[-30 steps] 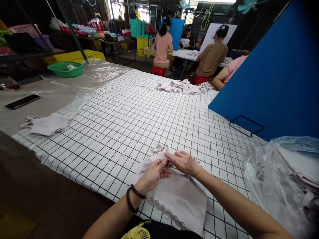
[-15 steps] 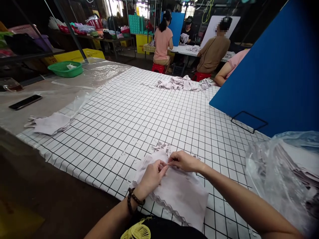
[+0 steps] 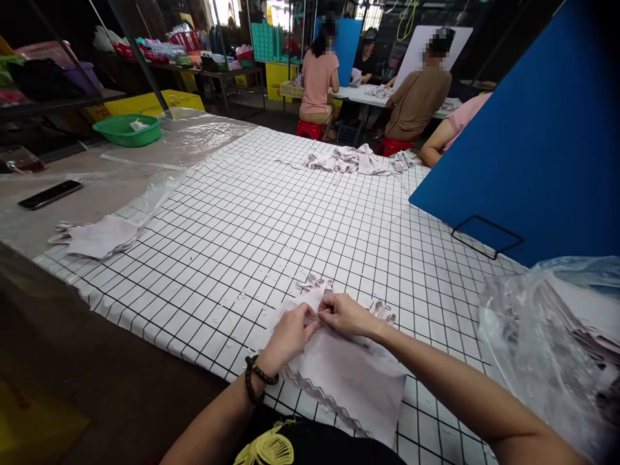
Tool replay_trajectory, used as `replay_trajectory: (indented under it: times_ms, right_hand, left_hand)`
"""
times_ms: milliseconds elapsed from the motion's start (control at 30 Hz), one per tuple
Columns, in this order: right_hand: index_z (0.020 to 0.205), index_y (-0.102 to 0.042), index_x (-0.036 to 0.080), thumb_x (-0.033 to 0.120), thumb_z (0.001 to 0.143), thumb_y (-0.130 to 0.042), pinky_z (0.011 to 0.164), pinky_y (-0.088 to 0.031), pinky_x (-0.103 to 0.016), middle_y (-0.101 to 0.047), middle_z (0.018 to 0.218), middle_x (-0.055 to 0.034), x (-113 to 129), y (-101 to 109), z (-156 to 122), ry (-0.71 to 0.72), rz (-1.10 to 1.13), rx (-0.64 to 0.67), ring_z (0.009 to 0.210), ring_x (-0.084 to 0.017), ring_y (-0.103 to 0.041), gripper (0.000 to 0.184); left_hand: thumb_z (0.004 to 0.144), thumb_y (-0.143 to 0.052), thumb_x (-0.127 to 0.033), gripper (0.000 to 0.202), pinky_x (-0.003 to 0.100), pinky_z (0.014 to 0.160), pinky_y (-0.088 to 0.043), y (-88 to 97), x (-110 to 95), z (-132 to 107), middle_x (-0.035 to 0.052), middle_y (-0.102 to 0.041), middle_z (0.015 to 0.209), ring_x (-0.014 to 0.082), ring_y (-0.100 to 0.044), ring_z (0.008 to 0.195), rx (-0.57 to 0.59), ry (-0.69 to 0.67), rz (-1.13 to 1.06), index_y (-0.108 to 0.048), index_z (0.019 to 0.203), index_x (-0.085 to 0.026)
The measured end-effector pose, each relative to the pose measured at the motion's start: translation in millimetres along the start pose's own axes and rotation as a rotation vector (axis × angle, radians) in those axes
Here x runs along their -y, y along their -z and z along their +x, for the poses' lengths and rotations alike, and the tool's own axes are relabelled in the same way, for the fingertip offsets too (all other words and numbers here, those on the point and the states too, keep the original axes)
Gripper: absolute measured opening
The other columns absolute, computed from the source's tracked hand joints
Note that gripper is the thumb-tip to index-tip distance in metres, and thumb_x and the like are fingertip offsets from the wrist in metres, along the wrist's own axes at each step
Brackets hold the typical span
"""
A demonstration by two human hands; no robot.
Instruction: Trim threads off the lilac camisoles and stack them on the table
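Note:
Pale pinkish fabric pieces (image 3: 353,381) with a wavy, zigzag-cut edge lie in a small stack at the table's front, close to my body. My left hand (image 3: 290,334) rests on the upper left of the fabric, thumb and fingers closed in a pinch on it. Right beside it, my right hand (image 3: 346,315) also pinches at the fabric, its fingertips almost touching the left ones. The small bit between the fingertips is too fine to make out. Curled fabric strips (image 3: 314,283) stick out beyond my hands, with more curled strips (image 3: 383,312) to the right.
Small white scraps dot the grid-patterned tablecloth (image 3: 252,213). More fabric (image 3: 101,237) lies at left, near a phone (image 3: 51,194) and a green basket (image 3: 126,131). A crumpled fabric heap (image 3: 343,159) is at the far edge. A blue board (image 3: 527,148) and plastic bag (image 3: 527,336) stand right; people sit beyond.
Both hands have shifted slightly left, still pinching close together at the fabric. The curled strips to the right of my right hand show more now. The view has moved a little.

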State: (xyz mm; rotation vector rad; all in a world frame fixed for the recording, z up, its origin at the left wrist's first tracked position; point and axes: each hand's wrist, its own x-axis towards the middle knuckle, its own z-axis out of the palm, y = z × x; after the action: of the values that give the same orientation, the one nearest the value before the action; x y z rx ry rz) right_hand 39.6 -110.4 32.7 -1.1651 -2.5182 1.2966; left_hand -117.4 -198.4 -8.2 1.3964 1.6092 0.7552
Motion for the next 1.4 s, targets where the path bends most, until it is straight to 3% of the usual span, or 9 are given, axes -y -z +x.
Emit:
replay_trajectory:
  times_ms: [300,467,700,833,967,1067,1200,1300,1400]
  right_hand:
    - [0.071,-0.060,0.017,0.014,0.076,-0.051,0.058,-0.039,-0.022,-0.063,0.074,-0.0032,-1.4,-3.9,-0.4,0.044,-0.052,0.014,0.067,-0.013,-0.055,0.011]
    - [0.071,-0.059,0.016,0.011,0.074,-0.050,0.062,-0.039,-0.023,-0.062,0.073,-0.0041,2.2,-3.7,-0.1,0.127,-0.212,0.009,0.069,-0.014,-0.055,0.010]
    - [0.075,-0.062,0.015,0.014,0.075,-0.052,0.057,-0.038,-0.027,-0.064,0.080,-0.0102,19.0,2.1,2.0,0.225,-0.618,0.182,0.065,-0.019,-0.059,0.010]
    - [0.081,-0.065,0.017,0.014,0.073,-0.057,0.057,-0.039,-0.026,-0.066,0.083,-0.0087,14.3,18.7,13.0,0.222,-0.556,0.270,0.072,-0.020,-0.060,0.012]
    - [0.092,-0.064,0.018,0.005,0.069,-0.053,0.066,-0.043,-0.024,-0.065,0.093,-0.0059,-2.6,35.9,24.8,0.215,-0.337,0.142,0.081,-0.017,-0.059,0.029]
    - [0.094,-0.063,0.017,0.003,0.070,-0.051,0.073,-0.045,-0.025,-0.062,0.098,-0.0066,-14.9,38.7,28.1,0.150,-0.235,-0.003,0.086,-0.016,-0.057,0.030]
    - [0.106,-0.059,0.019,0.008,0.077,-0.049,0.072,-0.047,-0.026,-0.054,0.110,-0.0076,-28.2,39.1,27.7,0.064,-0.137,-0.131,0.080,-0.013,-0.058,0.032]
    - [0.108,-0.056,0.019,0.015,0.081,-0.049,0.068,-0.049,-0.026,-0.052,0.113,-0.0080,-40.1,45.0,31.0,-0.016,-0.071,-0.163,0.077,-0.012,-0.059,0.028]
    - [0.109,-0.055,0.018,0.017,0.082,-0.049,0.068,-0.050,-0.027,-0.051,0.115,-0.0093,-56.0,55.6,42.3,-0.083,-0.080,-0.185,0.076,-0.013,-0.061,0.028]
  left_hand:
    - [0.082,-0.055,-0.040,0.020,0.025,0.056,-0.036,0.5,0.2,-2.3,0.0002,-0.062,0.070,0.0163,-0.055,0.055,-0.002,-0.009,-0.002,-0.055,0.088,-0.021]
    - [0.083,-0.054,-0.038,0.018,0.025,0.056,-0.036,0.5,-1.6,-2.9,-0.0025,-0.058,0.060,0.0158,-0.054,0.050,0.011,-0.010,-0.003,-0.054,0.087,-0.021]
    - [0.084,-0.053,-0.042,0.022,0.025,0.051,-0.035,0.9,-4.8,-2.5,-0.0053,-0.052,0.052,0.0136,-0.050,0.041,0.044,0.016,-0.051,-0.052,0.084,-0.020]
    - [0.082,-0.054,-0.048,0.029,0.024,0.044,-0.033,-0.1,-0.5,-2.2,-0.0059,-0.052,0.056,0.0118,-0.046,0.035,0.062,0.061,-0.113,-0.051,0.093,-0.021]
    - [0.082,-0.055,-0.047,0.035,0.024,0.045,-0.037,-0.8,-0.6,-4.3,-0.0076,-0.051,0.060,0.0103,-0.045,0.034,0.028,0.069,-0.136,-0.045,0.105,-0.022]
    - [0.083,-0.053,-0.044,0.036,0.023,0.047,-0.039,-3.2,-4.9,-8.9,-0.0071,-0.051,0.066,0.0091,-0.047,0.039,-0.042,0.045,-0.160,-0.041,0.109,-0.023]
    - [0.084,-0.049,-0.049,0.039,0.020,0.037,-0.036,-0.5,-11.7,-15.1,-0.0046,-0.052,0.077,0.0074,-0.048,0.040,0.014,0.077,-0.257,-0.038,0.112,-0.024]
    - [0.083,-0.049,-0.053,0.040,0.018,0.033,-0.035,19.4,-14.3,-10.8,-0.0031,-0.051,0.082,0.0074,-0.050,0.042,0.058,0.072,-0.297,-0.042,0.110,-0.024]
    - [0.084,-0.049,-0.051,0.036,0.017,0.040,-0.039,59.0,-8.9,7.7,-0.0037,-0.052,0.077,0.0068,-0.052,0.045,-0.026,-0.007,-0.246,-0.047,0.104,-0.022]
